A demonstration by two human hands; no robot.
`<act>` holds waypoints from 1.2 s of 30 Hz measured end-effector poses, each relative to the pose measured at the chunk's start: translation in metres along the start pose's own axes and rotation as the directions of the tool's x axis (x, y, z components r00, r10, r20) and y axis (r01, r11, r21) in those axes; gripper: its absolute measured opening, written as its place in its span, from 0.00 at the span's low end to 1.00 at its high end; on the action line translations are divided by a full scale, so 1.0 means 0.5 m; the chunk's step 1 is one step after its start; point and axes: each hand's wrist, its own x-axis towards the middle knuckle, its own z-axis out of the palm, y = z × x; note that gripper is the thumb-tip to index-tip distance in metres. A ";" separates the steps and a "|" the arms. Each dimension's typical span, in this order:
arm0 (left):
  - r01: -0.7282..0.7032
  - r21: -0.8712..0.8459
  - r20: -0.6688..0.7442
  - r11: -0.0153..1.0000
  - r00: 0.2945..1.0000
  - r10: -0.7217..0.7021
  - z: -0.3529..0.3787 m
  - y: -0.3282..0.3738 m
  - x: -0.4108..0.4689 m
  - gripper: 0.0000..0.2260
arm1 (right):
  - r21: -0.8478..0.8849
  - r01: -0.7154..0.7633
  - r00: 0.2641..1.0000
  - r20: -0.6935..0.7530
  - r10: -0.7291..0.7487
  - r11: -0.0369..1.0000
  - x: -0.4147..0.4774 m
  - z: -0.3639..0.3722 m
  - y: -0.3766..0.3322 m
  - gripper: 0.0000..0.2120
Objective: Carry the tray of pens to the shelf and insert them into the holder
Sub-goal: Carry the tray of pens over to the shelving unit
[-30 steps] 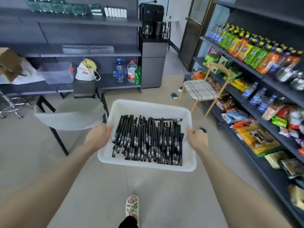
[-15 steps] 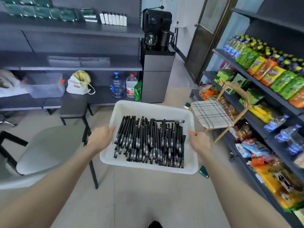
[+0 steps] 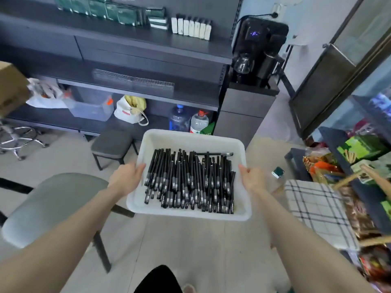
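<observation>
Carrying the white tray (image 3: pixel 191 138) level matters most: the left hand (image 3: pixel 127 176) and right hand (image 3: pixel 251 179) each grip a side rim, with the black pens (image 3: pixel 190 180) heaped loose inside. It hangs over the floor between a grey chair (image 3: pixel 53 204) and a checked seat (image 3: pixel 313 208), so steer squarely between them toward the dark shelf (image 3: pixel 190 96) ahead, without tilting.
</observation>
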 end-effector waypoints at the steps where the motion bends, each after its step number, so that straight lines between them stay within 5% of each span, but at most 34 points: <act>1: 0.017 0.003 -0.010 1.000 1.000 -0.017 -0.005 0.004 0.034 0.17 | 0.012 0.023 1.000 0.019 -0.023 1.000 0.041 0.006 -0.025 0.25; 23: 0.264 -0.069 -0.015 0.962 0.964 -0.266 -0.135 -0.178 0.880 0.17 | 0.019 0.070 0.974 0.216 -0.073 0.997 0.761 0.274 -0.634 0.24; 36: 0.512 -0.054 -0.026 0.857 0.858 -0.514 -0.265 -0.405 1.141 0.15 | -0.096 0.209 0.895 0.420 -0.151 0.973 0.978 0.543 -1.020 0.22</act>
